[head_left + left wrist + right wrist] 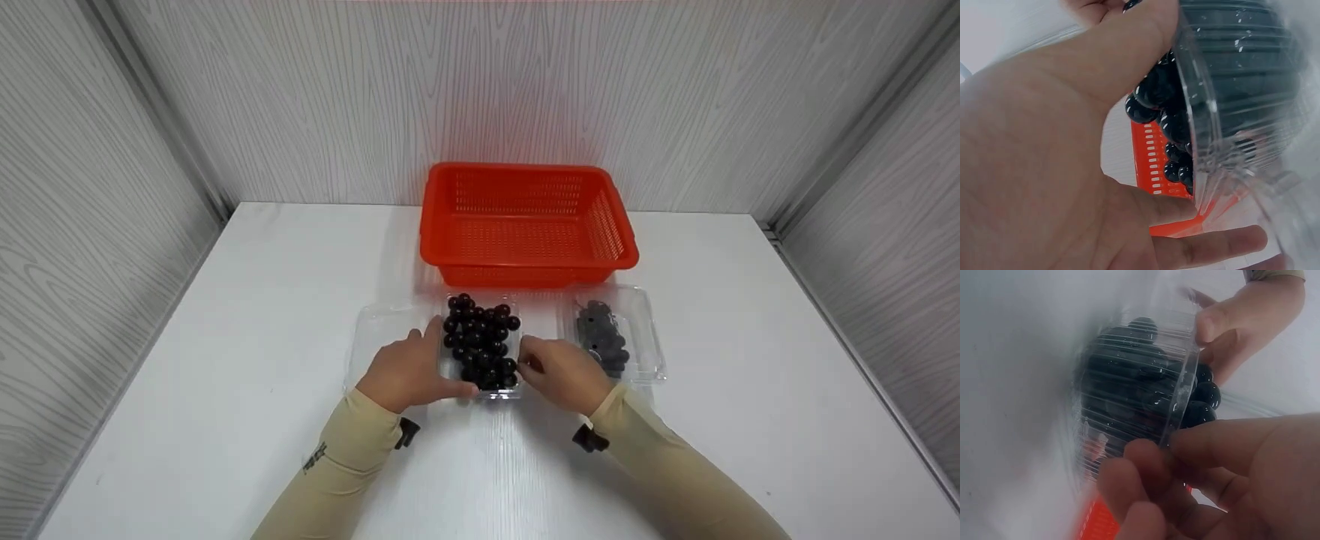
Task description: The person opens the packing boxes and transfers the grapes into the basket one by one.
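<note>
Near the red perforated plastic basket point(529, 273), a clear plastic box point(1178, 405) heaped with round black grapes point(480, 337) sits between the left hand point(409, 375), spread against its left side, and the right hand point(566, 373), pinching its right rim, where uneven tugging could spill them.

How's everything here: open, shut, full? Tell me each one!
Middle box, open on top
Dark grapes, heaped above its rim
Left grip, fingers spread, touching the middle box
Right grip, pinching the middle box's rim
Right box, more grapes inside, can't tell if closed
Clear plastic on the left, partly hidden
Red basket, upright, open on top
</note>
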A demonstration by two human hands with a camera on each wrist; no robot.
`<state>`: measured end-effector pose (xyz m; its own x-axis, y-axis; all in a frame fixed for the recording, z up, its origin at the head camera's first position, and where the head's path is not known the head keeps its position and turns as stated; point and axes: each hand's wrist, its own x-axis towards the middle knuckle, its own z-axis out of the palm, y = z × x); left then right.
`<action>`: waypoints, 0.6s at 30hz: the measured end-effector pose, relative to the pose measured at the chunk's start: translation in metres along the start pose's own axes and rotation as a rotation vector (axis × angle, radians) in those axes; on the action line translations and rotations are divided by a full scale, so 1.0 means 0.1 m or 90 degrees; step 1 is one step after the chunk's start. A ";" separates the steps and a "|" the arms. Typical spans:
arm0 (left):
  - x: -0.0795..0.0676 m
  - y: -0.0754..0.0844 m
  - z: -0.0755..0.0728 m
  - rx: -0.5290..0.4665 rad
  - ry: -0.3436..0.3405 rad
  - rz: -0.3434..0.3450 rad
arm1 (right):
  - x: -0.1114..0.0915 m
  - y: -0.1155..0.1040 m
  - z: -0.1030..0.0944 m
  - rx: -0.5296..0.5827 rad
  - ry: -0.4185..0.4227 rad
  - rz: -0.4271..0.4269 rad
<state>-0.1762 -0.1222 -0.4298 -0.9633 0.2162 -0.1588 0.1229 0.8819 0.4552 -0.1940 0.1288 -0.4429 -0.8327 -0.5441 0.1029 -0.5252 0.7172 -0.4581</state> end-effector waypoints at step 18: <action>0.00 0.03 0.00 0.007 -0.009 -0.012 | 0.17 -0.09 -0.06 0.049 0.075 0.023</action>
<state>-0.1762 -0.1190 -0.4286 -0.9621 0.2049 -0.1800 0.1071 0.8908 0.4416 -0.2047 0.1163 -0.4316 -0.8680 -0.4602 0.1865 -0.4834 0.6976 -0.5288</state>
